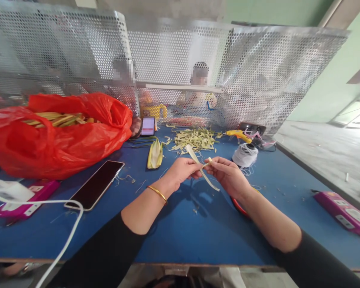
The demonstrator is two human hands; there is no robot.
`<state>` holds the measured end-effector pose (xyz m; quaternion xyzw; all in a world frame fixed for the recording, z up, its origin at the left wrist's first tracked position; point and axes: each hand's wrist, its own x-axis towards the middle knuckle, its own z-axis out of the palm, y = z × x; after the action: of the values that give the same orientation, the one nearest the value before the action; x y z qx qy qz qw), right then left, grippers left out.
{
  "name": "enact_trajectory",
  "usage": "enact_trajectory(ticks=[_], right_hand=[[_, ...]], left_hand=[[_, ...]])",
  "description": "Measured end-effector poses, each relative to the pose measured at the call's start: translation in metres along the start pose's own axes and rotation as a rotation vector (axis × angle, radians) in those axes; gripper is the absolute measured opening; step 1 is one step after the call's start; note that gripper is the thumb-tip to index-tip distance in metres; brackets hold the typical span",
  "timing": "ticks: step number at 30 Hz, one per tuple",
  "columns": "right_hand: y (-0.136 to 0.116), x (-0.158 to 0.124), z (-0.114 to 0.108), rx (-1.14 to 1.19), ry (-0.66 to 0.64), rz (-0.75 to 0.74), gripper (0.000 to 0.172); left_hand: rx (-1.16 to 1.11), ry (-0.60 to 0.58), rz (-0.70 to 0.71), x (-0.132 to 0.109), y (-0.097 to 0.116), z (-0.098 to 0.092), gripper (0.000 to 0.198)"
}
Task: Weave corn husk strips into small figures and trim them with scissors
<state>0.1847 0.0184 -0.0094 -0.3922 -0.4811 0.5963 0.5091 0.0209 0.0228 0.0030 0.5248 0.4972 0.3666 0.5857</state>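
Note:
Above the middle of the blue table, my left hand (182, 172) pinches a pale, flat leaf strip (209, 180). One end of the strip points up and left, the other hangs down to the right. My right hand (228, 174) is close beside it, its fingers closed on a small pale piece (210, 160) that appears joined to the strip. A gold bangle circles my left wrist. Beyond my hands lies a pile of yellow-green leaf scraps (195, 139), and a yellow-green husk (155, 154) rests to its left.
A red bag (87, 146) of leaf strips fills the back left, near a dark phone (97, 184). White thread (245, 155) and a yellow glue gun (238, 135) stand right. Red-handled scissors (240, 206) lie under my right forearm. A perforated screen (177, 52) separates other people.

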Motion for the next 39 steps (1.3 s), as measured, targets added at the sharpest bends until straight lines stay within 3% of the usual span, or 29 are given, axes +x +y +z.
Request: enact_trajectory(ticks=[26, 32, 39], right_hand=[[-0.002, 0.000, 0.001, -0.039, 0.082, -0.038, 0.029], [-0.003, -0.002, 0.001, -0.078, 0.056, -0.062, 0.029], [-0.007, -0.002, 0.000, -0.052, 0.080, -0.055, 0.027]], left_hand=[[-0.009, 0.001, -0.004, 0.000, -0.002, 0.001, 0.019], [-0.092, -0.065, -0.034, 0.000, -0.001, 0.002, 0.014], [-0.115, -0.012, -0.022, 0.001, -0.001, 0.003, 0.012]])
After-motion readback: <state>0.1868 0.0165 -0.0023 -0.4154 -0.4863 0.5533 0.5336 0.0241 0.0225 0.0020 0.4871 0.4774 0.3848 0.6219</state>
